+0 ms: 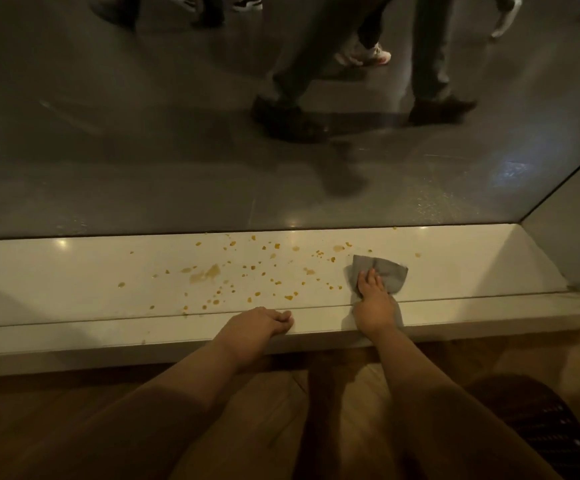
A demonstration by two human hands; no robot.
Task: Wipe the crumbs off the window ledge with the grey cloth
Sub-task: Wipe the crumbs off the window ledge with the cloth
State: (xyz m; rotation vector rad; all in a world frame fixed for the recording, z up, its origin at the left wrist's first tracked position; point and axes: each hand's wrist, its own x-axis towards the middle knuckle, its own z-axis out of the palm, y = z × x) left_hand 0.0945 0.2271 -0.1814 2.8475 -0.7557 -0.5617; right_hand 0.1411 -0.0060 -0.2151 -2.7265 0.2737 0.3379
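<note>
We press right hand [373, 306] flat on grey cloth [380, 277], right of centre — soft, light, bunches easily; palm it mid-fold. Left hand [264, 322] curled, empty, on window ledge [74, 271] front edge. Crumbs [247, 275] loose — light pressure should do.

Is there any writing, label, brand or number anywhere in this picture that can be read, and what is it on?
None. The white window ledge, the crumpled grey cloth under the right hand and the glass pane bear no text. The blurred shoes of passers-by outside show no legible brand.
</note>
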